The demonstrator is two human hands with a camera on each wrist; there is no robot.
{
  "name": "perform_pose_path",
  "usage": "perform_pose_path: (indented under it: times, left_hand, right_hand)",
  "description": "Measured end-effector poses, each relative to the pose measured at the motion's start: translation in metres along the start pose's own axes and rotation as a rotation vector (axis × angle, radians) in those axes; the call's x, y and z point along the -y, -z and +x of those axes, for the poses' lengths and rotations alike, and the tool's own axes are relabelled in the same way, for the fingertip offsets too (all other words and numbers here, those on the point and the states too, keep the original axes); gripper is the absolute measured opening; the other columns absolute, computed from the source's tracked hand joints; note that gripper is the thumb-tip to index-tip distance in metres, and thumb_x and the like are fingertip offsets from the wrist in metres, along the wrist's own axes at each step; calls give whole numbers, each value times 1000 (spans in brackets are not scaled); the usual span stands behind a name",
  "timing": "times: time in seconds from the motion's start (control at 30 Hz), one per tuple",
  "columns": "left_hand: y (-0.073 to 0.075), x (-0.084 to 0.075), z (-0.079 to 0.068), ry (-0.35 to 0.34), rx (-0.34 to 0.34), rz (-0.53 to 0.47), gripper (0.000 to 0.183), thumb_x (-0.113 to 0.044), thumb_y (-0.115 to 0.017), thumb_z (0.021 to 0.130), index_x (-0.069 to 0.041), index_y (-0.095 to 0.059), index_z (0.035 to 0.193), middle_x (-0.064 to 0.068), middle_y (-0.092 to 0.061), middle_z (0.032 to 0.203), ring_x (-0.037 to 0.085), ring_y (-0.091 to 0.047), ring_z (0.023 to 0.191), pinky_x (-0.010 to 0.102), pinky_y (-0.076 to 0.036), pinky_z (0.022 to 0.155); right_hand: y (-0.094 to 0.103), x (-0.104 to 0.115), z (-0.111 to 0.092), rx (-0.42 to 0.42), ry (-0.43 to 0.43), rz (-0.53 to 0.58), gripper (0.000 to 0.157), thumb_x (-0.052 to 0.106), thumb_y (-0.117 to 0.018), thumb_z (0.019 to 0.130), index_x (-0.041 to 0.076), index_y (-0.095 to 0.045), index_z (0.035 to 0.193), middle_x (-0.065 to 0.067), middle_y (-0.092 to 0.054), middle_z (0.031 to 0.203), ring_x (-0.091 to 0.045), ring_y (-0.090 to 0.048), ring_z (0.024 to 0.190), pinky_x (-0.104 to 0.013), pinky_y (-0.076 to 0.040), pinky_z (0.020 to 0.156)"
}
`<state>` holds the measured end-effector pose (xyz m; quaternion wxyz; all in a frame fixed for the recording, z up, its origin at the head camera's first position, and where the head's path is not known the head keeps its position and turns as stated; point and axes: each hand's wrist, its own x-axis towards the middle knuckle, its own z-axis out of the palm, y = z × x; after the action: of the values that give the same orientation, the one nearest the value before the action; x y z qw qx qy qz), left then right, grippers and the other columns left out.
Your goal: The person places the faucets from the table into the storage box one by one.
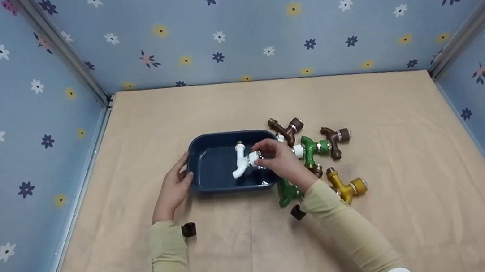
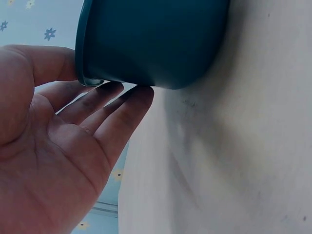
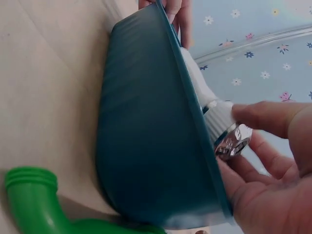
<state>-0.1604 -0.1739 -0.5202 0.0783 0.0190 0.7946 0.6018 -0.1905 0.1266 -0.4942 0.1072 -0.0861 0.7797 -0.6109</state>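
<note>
A white plastic tap (image 1: 239, 161) is over the dark blue basin (image 1: 212, 186), its spout toward the left. My right hand (image 1: 282, 161) pinches the tap's ribbed knob (image 3: 219, 119) between thumb and fingers, close above the basin's right rim. At the other end, my left hand (image 1: 173, 189) holds the basin, thumb and fingers at its rim and outer wall (image 2: 156, 39). Another white tap (image 1: 299, 150) lies to the right of the basin, partly hidden behind my right hand.
Right of the basin lie a green tap (image 1: 310, 151), another green one (image 1: 288, 193) partly under my right forearm, two brown taps (image 1: 289, 130) and a yellow tap (image 1: 346, 187). Patterned walls (image 1: 258, 26) bound the tan table (image 1: 154, 113) at the back and sides.
</note>
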Motion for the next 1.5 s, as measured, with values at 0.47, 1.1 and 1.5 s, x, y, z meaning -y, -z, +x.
perform_pose_path:
  times: [0.47, 1.1, 1.5]
  left_hand:
    - [0, 5, 2, -11, 5, -14, 57, 2, -43, 99, -11, -26, 152, 10, -20, 156, 34, -34, 135, 35, -36, 106]
    - [0, 4, 0, -44, -7, -6, 56, 2, -44, 99, -10, -27, 151, 12, -22, 155, 38, -36, 133, 41, -36, 105]
    - [-2, 5, 0, -26, -17, -5, 57, 3, -44, 98, -11, -29, 151, 11, -25, 155, 34, -38, 133, 36, -38, 104]
  right_hand:
    - [-14, 1, 10, 12, 3, -107, 34, -5, -73, 79, -6, -61, 111, -10, -66, 103, -22, -63, 95, -31, -50, 86]
    - [-25, 2, 15, 21, -100, -280, 30, 10, -78, 77, 0, -65, 103, -9, -66, 100, -19, -64, 89, -30, -51, 80]
    - [-36, 4, 16, 86, -181, -117, 35, 13, -67, 88, -4, -63, 118, -12, -65, 109, -20, -63, 96, -29, -51, 85]
